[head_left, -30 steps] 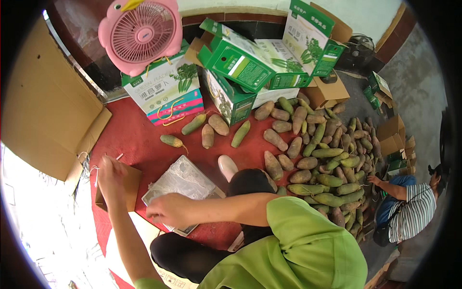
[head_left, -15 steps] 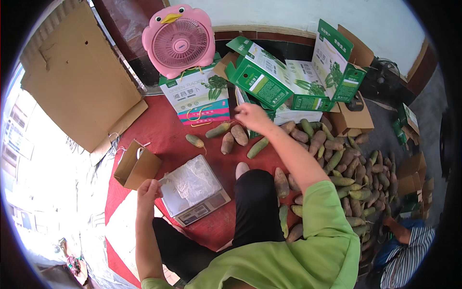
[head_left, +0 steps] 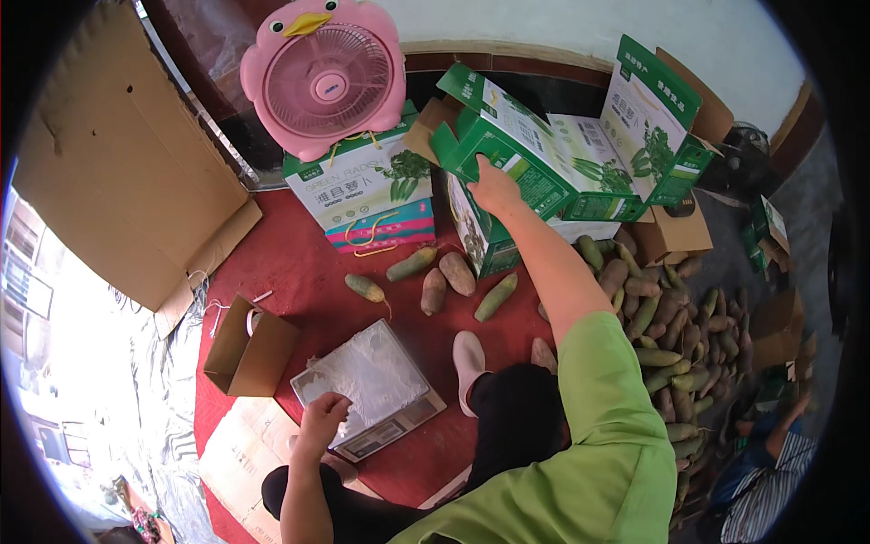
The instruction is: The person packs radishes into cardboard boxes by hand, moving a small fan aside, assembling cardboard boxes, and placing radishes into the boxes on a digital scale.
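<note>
My right hand (head_left: 496, 188) reaches forward to a green-and-white carton (head_left: 517, 145), which lies tilted on other cartons. One finger is stretched up along its printed green end, and the other fingers are partly hidden. Under that hand stands a second green-and-white carton (head_left: 473, 227). My left hand (head_left: 323, 421) hovers by the near left edge of a box-shaped scale (head_left: 385, 435), whose top is covered in crumpled clear film. Its fingers are curled together, and whatever they may hold is too small to make out. Several radishes (head_left: 412, 263) lie on the red mat between scale and cartons.
A pink fan (head_left: 331, 86) stands on a carton (head_left: 362, 186) at the back left. Radishes are heaped (head_left: 675, 363) on my right. An open brown box (head_left: 263, 358) is left of the scale, and a person in a striped shirt (head_left: 784, 471) is at the lower right.
My right hand has gone from below the tilted carton up to its green end, with a finger now extended. My left hand has come off the scale's left corner toward its near edge.
</note>
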Demonstrator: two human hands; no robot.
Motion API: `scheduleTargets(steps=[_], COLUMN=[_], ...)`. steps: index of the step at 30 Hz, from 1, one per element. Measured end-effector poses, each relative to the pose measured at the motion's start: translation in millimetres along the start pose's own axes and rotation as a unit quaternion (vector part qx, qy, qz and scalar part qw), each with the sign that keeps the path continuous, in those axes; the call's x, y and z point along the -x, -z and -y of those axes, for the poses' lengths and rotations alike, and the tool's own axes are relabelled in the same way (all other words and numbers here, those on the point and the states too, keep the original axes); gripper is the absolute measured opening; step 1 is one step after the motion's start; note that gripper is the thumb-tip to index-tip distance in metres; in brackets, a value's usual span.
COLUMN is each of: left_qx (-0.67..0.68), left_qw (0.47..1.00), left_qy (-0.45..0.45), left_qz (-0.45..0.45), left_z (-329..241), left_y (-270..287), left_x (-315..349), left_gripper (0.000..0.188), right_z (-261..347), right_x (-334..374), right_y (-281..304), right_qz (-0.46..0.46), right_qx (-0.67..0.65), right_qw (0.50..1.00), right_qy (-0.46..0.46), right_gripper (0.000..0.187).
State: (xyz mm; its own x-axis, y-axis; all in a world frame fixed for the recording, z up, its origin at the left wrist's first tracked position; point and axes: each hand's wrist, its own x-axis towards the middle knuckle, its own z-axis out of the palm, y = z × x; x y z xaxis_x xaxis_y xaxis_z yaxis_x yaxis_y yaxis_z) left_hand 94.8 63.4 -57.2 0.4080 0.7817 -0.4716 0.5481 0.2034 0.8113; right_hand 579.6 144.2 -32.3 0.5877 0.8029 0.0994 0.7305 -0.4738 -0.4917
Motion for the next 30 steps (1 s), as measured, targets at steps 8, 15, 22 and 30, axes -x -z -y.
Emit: scheduleTargets(steps=[8, 15, 22, 30], left_qx=[-0.011, -0.037, -0.066, -0.050], left_qw=[0.999, 0.998, 0.994, 0.928], left_qy=[-0.031, -0.058, -0.087, -0.313], left_qz=[0.019, -0.007, -0.006, -0.194], left_z=[-1, 2, 12, -27], left_y=[-1, -1, -3, 28], left_x=[-1, 8, 9, 59], left_gripper=[0.020, 0.018, 0.018, 0.009], right_z=[-11, -60, -46, 0], right_x=[-26, 7, 90, 185], right_y=[-10, 58, 191, 240], right_qz=[-0.045, -0.129, -0.176, -0.202], right_qx=[-0.001, -0.327, -0.438, -0.445], right_qw=[0.999, 0.935, 0.880, 0.872], right_qy=[-0.023, -0.050, -0.046, 0.022], right_gripper=[0.042, 0.015, 0.010, 0.009])
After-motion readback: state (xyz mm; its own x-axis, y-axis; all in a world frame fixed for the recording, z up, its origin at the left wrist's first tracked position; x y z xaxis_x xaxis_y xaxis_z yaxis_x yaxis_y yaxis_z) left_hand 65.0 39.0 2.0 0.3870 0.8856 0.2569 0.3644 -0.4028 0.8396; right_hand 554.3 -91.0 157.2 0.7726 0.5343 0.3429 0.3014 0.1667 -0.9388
